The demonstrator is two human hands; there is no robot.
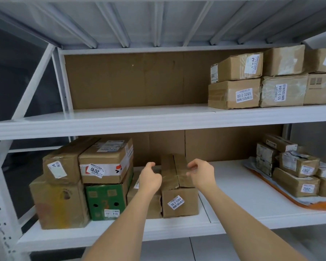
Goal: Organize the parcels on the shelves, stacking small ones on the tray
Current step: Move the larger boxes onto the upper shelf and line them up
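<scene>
Our left hand [150,177] and right hand [200,172] hover with loosely curled fingers, holding nothing, on either side of the brown box [179,187] on the lower shelf [243,210].

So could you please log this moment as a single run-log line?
left hand: open, beside brown box | right hand: open, at box's right edge | brown box: lower shelf, ungripped | orange tray: small parcels stacked

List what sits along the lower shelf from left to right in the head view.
Stained brown box → green box → left hand → box labelled 56-3-3304 → right hand → orange tray stacked with small parcels.
</scene>
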